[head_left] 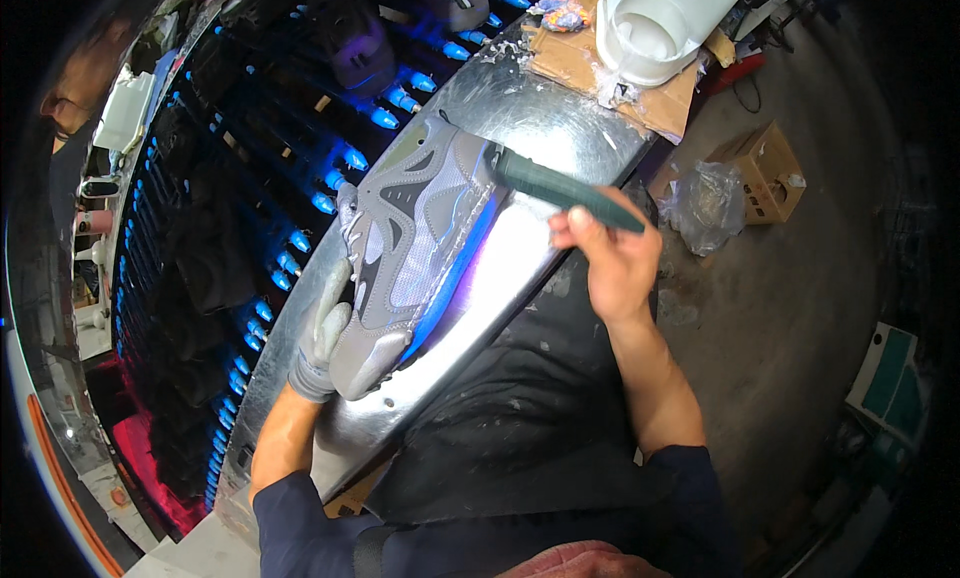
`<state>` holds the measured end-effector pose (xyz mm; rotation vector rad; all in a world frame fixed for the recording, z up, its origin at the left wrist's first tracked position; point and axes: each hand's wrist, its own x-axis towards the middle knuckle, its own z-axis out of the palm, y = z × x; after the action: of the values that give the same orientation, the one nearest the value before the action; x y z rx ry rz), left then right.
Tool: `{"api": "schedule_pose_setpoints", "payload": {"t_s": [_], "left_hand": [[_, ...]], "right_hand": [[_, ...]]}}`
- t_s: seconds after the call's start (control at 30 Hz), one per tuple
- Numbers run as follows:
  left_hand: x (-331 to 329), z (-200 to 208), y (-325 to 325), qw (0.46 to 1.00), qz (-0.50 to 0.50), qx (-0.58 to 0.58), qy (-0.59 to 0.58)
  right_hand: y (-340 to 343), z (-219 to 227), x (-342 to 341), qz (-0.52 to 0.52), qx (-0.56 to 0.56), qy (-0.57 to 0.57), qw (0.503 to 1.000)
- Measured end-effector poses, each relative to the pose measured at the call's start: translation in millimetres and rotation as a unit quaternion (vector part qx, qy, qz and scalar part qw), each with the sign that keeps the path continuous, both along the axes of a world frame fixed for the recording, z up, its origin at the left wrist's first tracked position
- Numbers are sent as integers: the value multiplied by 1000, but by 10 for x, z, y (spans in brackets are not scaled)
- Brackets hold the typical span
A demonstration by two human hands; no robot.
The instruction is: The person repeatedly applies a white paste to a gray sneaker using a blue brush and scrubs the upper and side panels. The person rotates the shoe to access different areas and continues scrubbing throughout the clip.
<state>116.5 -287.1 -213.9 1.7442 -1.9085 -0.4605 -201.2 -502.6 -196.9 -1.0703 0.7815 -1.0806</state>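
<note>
A grey shoe upper [400,248] with mesh side panels and black trim lies on its side over the metal bench. Its lower edge glows blue-violet. My left hand [328,328], in a pale glove, grips it at the laces and toe side, fingers partly hidden behind it. In my bare right hand [610,248] is a dark green brush handle [560,186], held between thumb and fingers. The brush's dark tip [493,161] meets the shoe's lower edge near the heel; its bristles cannot be made out clearly.
A conveyor rack with blue-tipped rods [330,178] runs along the left, carrying dark shoes. At the far end of the metal bench [540,118], a white container [655,38] stands on cardboard [570,58]. A cardboard box [765,173] and plastic bag [705,208] sit on the floor to the right.
</note>
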Motion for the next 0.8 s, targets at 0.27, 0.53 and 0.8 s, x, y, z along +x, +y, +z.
{"api": "schedule_pose_setpoints", "payload": {"t_s": [0.27, 0.53, 0.8], "left_hand": [[7, 191, -11, 963, 89, 136, 214], [-1, 221, -10, 962, 94, 168, 192], [-31, 268, -84, 963, 105, 176, 177]], "right_hand": [[-401, 322, -247, 77, -143, 81, 983], [-1064, 433, -252, 193, 0, 95, 977], [-958, 584, -196, 193, -196, 158, 948]]}}
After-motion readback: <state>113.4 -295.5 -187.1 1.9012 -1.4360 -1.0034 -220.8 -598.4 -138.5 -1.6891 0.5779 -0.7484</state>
